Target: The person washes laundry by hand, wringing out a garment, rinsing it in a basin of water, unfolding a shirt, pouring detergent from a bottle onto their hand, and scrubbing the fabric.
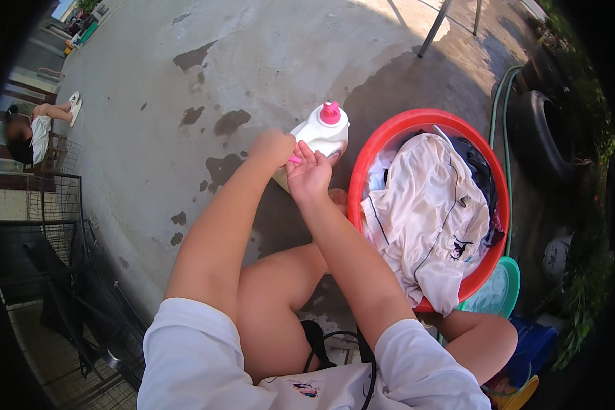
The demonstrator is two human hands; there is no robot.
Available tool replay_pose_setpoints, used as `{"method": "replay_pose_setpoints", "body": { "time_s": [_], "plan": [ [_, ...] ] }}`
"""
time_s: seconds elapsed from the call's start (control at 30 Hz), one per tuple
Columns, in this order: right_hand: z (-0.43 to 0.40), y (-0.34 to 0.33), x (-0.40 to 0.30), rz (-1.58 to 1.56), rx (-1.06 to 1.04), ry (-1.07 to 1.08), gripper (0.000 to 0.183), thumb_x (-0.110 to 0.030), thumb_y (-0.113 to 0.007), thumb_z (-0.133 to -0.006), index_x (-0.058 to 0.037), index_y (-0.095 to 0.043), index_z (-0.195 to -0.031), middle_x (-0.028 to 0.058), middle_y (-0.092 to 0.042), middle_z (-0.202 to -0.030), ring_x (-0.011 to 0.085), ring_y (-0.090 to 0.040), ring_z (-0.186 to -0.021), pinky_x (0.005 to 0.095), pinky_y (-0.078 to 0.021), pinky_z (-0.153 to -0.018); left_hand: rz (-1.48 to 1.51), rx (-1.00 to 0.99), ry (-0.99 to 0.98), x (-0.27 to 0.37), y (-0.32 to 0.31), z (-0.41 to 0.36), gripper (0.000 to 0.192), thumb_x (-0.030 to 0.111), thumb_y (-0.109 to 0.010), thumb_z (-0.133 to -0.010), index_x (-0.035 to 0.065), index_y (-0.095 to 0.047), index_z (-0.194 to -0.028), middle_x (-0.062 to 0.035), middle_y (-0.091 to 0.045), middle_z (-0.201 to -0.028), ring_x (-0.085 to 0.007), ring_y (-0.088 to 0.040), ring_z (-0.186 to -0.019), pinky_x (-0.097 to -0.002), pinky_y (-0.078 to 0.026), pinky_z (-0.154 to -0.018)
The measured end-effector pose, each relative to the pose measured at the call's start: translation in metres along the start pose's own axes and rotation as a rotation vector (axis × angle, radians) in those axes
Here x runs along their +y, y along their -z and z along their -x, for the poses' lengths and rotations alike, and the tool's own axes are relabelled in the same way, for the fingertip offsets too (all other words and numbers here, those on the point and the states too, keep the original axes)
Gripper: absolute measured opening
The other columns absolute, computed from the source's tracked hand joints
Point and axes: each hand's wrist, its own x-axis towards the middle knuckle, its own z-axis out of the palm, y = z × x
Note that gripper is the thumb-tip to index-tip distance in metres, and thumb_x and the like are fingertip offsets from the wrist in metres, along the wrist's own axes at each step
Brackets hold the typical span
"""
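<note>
Straight ahead of me, a white plastic jug (315, 128) with a pink screw cap (331, 113) stands on the concrete, partly hidden by my hands. My left hand (271, 148) is closed around a small pink piece (294, 159), of which only the end shows. My right hand (310, 174) is palm up just beside it, fingers spread and slightly curled, in front of the jug. On the right, a red plastic basin (360, 169) holds heaped laundry. Topmost lies a pale pink shirt (425, 200) with dark piping, one part hanging over the near rim.
A green basin (510, 287) of water sits behind the red one, near a blue container (533, 343). A green hose (498, 113) runs past a black tire (538, 138). Black metal frames (56, 256) stand at left, and a person (36, 128) sits beyond. Wet patches mark the concrete.
</note>
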Motion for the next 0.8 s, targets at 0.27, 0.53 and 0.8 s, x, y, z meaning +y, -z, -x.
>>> {"method": "replay_pose_setpoints", "body": {
  "time_s": [0.27, 0.53, 0.8],
  "plan": [
    [-0.003, -0.003, -0.001, -0.044, -0.039, -0.017, 0.041, -0.025, -0.029, -0.095, 0.0074, -0.044, -0.115, 0.0209, -0.051, -0.113, 0.0289, -0.052, -0.099, 0.039, -0.0465, -0.088, 0.329, 0.225, 0.294, 0.023, 0.012, 0.017, 0.037, 0.027, -0.039, -0.087, -0.0004, -0.063, -0.087, -0.0236, -0.064, -0.088, -0.0408, -0.061, -0.084, -0.0485, -0.047, -0.077],
    [-0.008, 0.005, -0.012, -0.042, -0.137, -0.075, 0.039, -0.025, -0.031, -0.095, 0.0073, -0.044, -0.115, 0.0195, -0.051, -0.11, 0.0293, -0.052, -0.1, 0.0374, -0.0465, -0.083, 0.486, 0.1, 0.302, 0.004, 0.005, -0.002, 0.034, 0.025, -0.04, -0.084, -0.0005, -0.063, -0.086, -0.0237, -0.062, -0.092, -0.04, -0.06, -0.085, -0.0459, -0.047, -0.077],
    [-0.014, 0.005, -0.014, 0.047, -0.161, -0.075, 0.038, -0.024, -0.033, -0.095, 0.008, -0.046, -0.113, 0.0196, -0.052, -0.106, 0.0299, -0.053, -0.099, 0.0372, -0.046, -0.084, 0.472, 0.203, 0.335, 0.016, 0.008, 0.007, 0.031, 0.024, -0.041, -0.083, 0.0007, -0.061, -0.087, -0.0231, -0.062, -0.094, -0.0399, -0.058, -0.089, -0.0462, -0.046, -0.076]
  ]
}}
